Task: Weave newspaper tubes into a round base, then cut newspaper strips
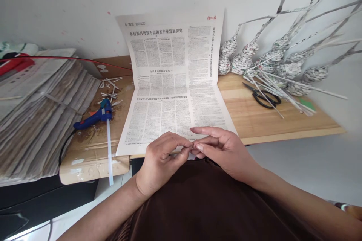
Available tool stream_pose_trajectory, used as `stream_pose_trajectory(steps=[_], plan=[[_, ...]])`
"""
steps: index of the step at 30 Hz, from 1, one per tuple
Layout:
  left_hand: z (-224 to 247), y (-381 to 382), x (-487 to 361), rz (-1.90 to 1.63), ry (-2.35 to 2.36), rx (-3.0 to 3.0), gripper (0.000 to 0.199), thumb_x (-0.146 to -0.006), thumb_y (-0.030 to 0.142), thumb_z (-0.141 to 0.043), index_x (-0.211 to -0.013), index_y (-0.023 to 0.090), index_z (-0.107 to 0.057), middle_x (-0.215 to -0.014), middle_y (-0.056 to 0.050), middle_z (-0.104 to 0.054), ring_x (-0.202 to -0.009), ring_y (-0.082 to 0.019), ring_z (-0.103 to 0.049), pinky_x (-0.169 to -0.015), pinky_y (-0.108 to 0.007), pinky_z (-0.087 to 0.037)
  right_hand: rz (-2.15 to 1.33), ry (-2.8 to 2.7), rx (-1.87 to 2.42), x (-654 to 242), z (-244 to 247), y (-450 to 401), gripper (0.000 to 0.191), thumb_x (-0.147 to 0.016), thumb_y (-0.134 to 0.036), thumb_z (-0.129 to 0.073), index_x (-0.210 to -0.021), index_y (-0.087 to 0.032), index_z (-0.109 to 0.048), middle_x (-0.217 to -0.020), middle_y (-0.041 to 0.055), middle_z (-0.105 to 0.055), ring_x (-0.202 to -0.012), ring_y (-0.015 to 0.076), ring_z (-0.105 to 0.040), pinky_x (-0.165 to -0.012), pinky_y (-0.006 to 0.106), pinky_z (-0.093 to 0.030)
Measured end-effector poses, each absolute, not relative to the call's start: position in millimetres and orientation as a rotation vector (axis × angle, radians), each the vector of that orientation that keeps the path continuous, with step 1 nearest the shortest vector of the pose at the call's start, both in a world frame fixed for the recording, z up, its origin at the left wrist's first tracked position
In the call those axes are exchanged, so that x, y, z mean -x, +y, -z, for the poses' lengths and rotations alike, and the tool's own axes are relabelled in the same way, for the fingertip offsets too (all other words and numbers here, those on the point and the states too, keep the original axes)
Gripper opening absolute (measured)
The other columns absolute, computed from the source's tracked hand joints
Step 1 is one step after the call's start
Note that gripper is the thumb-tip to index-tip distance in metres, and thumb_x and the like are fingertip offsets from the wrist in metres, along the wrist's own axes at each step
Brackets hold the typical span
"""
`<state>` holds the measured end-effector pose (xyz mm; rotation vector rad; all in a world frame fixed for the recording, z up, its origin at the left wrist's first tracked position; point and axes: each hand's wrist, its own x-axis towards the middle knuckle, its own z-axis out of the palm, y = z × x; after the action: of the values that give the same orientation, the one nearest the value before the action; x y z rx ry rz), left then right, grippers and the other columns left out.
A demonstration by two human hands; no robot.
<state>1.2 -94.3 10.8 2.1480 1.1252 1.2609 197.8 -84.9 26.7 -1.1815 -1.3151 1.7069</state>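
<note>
In the head view, my left hand [165,158] and my right hand [223,150] meet at the fingertips over the front edge of a newspaper sheet [161,116]. The left thumb and index finger are pinched together; anything between them is too small to make out. My right thumb presses against its curled fingers, with the index finger stretched out above, and what they hold, if anything, is hidden. The newspaper lies on the table, its back half leaning up against the wall.
At left are a tall newspaper stack [42,120] and a blue glue gun [93,118] on cardboard [85,162]. To the right, black scissors [264,98], rolled paper sticks [283,90] and several woven paper gourds [241,60] rest on the wooden table [243,120].
</note>
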Motion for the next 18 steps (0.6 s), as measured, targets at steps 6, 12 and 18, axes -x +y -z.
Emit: stream_pose_trajectory(steps=[6,12,18], plan=[[-10.3,-94.2,-0.7,-1.258,1.039,-2.260,0.020,-0.084,0.005,-0.064,-0.096,0.021,-0.065,-0.083,-0.001,-0.072,-0.077,-0.014,-0.066,-0.071,-0.028,-0.054,-1.763,-1.287,1.142,-200.0,-20.6,-83.8,0.043,-0.085,-0.031,-0.068,-0.127,-0.023,-0.063,-0.089,0.0038,-0.078,-0.083,0.0194,-0.074,-0.083,0.039,-0.060],[-4.3,-93.8,2.6,-1.220,1.040,-2.221,0.021,-0.083,0.005,-0.064,-0.097,0.021,-0.064,-0.084,-0.001,-0.071,-0.078,-0.013,-0.065,-0.071,-0.028,-0.053,-1.810,-1.275,1.110,-201.0,-18.9,-84.4,0.043,-0.086,-0.028,-0.067,-0.128,-0.023,-0.061,-0.090,0.0033,-0.078,-0.084,0.0182,-0.073,-0.082,0.037,-0.059],[-3.1,-96.0,3.2,-1.135,0.996,-2.170,0.017,-0.084,0.006,-0.064,-0.092,0.020,-0.065,-0.084,-0.001,-0.070,-0.078,-0.013,-0.065,-0.072,-0.027,-0.052,-1.800,-1.267,1.120,-202.5,-18.1,-82.4,0.043,-0.086,-0.029,-0.068,-0.128,-0.024,-0.061,-0.092,0.0037,-0.077,-0.083,0.0183,-0.073,-0.082,0.037,-0.059]])
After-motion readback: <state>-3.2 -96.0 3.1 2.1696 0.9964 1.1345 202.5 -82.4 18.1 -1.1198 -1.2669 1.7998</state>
